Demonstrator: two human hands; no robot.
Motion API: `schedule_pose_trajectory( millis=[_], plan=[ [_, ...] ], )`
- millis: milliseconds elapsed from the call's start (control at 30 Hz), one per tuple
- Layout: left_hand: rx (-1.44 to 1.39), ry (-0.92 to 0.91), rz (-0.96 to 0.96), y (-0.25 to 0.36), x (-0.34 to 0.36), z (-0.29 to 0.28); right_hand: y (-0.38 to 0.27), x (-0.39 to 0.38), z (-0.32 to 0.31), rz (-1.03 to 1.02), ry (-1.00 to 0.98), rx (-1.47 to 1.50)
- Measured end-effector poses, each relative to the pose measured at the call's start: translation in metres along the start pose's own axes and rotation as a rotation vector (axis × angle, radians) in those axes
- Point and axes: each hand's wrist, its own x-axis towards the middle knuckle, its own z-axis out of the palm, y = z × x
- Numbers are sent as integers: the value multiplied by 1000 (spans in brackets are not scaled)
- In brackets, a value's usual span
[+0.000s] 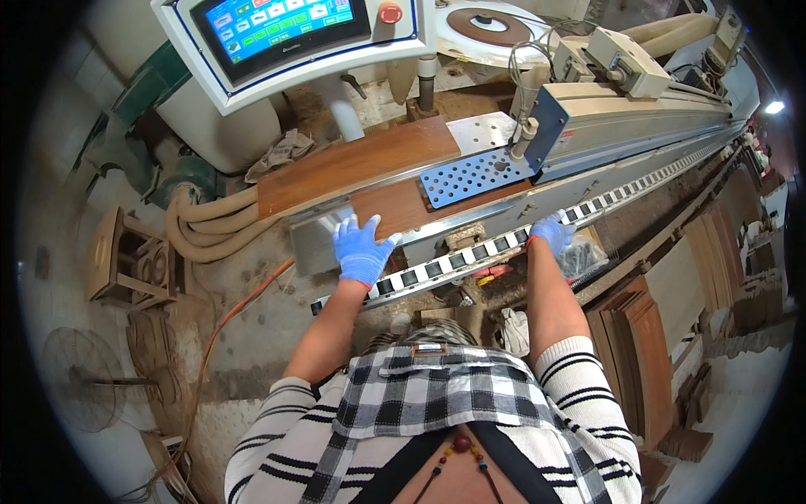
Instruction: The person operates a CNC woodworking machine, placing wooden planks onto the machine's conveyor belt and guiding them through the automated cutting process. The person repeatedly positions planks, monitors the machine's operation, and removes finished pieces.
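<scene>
Lower brown board (390,209): left hand (362,250) nearer

The board is partly covered by the perforated blue plate (474,179), its long axis slanting rightward and away. Left of the plate, the left hand is splayed by the board's end, nothing grasped. Right of it, the right hand (551,233) is laid at the roller rail (479,252); its grip cannot be told.

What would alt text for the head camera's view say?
A blue-gloved left hand is spread beside a brown board on a long machine; the gloved right hand is at its front rail. A lit screen shows at upper left.
</scene>
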Motion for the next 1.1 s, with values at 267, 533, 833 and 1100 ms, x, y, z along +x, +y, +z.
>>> schedule_pose_trajectory(
  millis=[267, 533, 833, 1100],
  plan=[
    [169, -234, 143, -53, 126, -51, 3, 5, 0, 0, -32, 12],
    [146, -588, 245, -72, 187, -48, 3, 4, 0, -26, -13, -7],
    [107, -320, 160, -94, 128, -76, 3, 2, -3, -27, -51, 8],
    [16, -361, 58, -152, 9, -123, 1, -3, -6, -30, -18, -28]
  ],
)
